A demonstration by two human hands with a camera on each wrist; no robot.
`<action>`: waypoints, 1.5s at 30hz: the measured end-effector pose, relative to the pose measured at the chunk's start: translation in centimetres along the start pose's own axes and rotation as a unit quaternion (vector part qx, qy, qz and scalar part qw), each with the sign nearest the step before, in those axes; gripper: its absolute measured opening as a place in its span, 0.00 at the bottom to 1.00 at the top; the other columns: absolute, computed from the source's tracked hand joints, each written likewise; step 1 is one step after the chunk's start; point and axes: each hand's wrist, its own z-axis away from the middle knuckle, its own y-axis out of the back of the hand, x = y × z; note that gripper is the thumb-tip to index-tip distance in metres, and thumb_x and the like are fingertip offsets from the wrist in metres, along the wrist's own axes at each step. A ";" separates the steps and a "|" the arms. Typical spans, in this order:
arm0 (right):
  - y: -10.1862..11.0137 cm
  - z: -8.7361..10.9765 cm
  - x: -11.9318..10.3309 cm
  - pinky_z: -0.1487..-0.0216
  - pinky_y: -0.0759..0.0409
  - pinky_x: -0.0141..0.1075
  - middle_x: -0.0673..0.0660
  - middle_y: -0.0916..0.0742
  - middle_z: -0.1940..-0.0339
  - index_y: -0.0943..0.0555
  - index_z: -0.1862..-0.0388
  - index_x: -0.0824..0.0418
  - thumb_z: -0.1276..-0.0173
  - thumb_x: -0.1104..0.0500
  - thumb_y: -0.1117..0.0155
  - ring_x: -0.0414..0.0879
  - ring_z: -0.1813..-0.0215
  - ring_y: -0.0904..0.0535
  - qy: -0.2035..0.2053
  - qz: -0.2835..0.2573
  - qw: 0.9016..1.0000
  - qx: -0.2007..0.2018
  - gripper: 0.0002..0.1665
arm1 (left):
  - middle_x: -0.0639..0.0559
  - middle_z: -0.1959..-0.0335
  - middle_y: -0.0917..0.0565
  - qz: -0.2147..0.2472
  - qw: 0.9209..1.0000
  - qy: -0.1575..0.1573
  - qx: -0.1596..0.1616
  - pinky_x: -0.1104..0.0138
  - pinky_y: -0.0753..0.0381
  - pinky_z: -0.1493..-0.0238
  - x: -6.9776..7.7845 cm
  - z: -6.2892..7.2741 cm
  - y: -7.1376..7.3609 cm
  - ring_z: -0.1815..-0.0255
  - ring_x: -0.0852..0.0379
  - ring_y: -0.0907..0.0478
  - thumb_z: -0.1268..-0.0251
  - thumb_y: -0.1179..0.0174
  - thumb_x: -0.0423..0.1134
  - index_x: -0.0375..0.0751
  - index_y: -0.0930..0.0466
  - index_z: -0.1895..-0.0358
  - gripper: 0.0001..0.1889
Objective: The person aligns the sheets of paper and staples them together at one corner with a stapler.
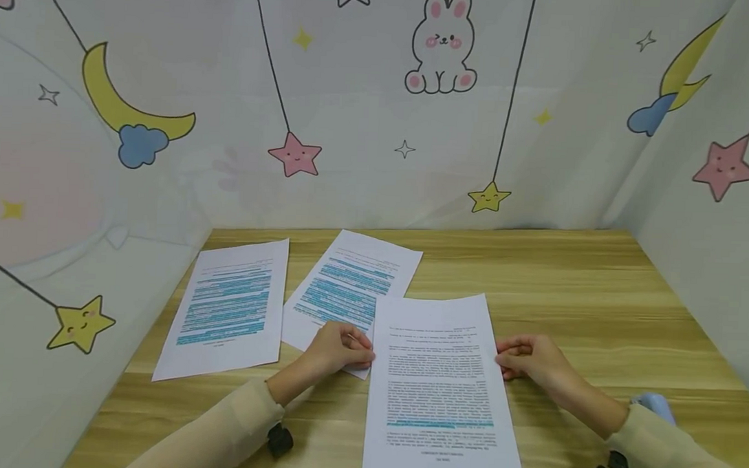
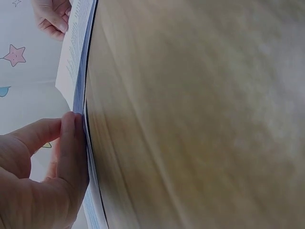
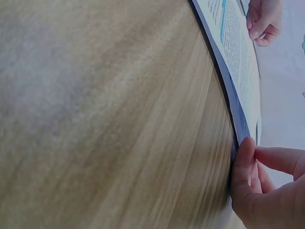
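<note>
A printed sheet of paper (image 1: 440,388), its text upside down from here and one line highlighted blue, lies in front of me in the head view. My left hand (image 1: 339,350) pinches its left edge between thumb and fingers. On the opposite edge, my right hand (image 1: 528,360) pinches the paper the same way. The left wrist view shows the left fingertips (image 2: 69,119) at the paper's edge, close over the table. In the right wrist view the right fingertips (image 3: 246,145) hold the other edge, and the sheet bows slightly.
Two more printed sheets with blue highlighting lie beyond my left arm: a left sheet (image 1: 223,311) and a tilted middle sheet (image 1: 354,281), partly covered by my left hand and the front sheet. A pale blue object (image 1: 653,408) shows behind the right sleeve. Patterned curtains (image 1: 366,110) border the wooden table (image 1: 565,282).
</note>
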 end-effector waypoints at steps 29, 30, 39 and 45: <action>-0.3 -0.2 -0.7 0.71 0.13 0.36 0.59 0.15 0.72 0.22 0.53 0.81 0.36 0.71 0.32 0.48 0.72 0.19 -0.022 0.067 0.997 0.002 0.16 | 0.46 0.74 0.13 -0.041 0.999 -0.010 -0.008 0.68 0.13 0.67 0.1 0.5 0.3 0.73 0.58 0.15 0.44 0.27 0.30 0.30 0.14 0.66 0.07; -0.3 -0.2 -0.7 0.71 0.13 0.36 0.59 0.15 0.72 0.22 0.54 0.81 0.36 0.71 0.32 0.48 0.72 0.19 -0.023 0.068 0.997 0.001 0.15 | 0.46 0.74 0.13 -0.039 0.999 -0.009 -0.008 0.68 0.13 0.67 0.1 0.5 0.3 0.72 0.58 0.15 0.44 0.27 0.30 0.30 0.15 0.66 0.07; 0.1 -0.5 -0.8 0.73 0.14 0.36 0.58 0.15 0.75 0.21 0.58 0.79 0.35 0.70 0.32 0.47 0.73 0.19 -0.032 0.080 0.996 -0.005 0.12 | 0.48 0.75 0.14 -0.044 0.999 -0.012 0.000 0.69 0.13 0.68 -0.1 0.6 0.7 0.73 0.58 0.15 0.45 0.26 0.31 0.32 0.14 0.66 0.07; 0.4 -0.9 -1.0 0.73 0.14 0.37 0.58 0.16 0.74 0.20 0.58 0.78 0.34 0.69 0.32 0.48 0.73 0.19 -0.024 0.091 0.996 -0.005 0.12 | 0.50 0.74 0.15 -0.059 0.997 -0.032 0.031 0.68 0.14 0.68 -0.3 0.1 1.0 0.72 0.59 0.18 0.44 0.27 0.31 0.34 0.15 0.66 0.06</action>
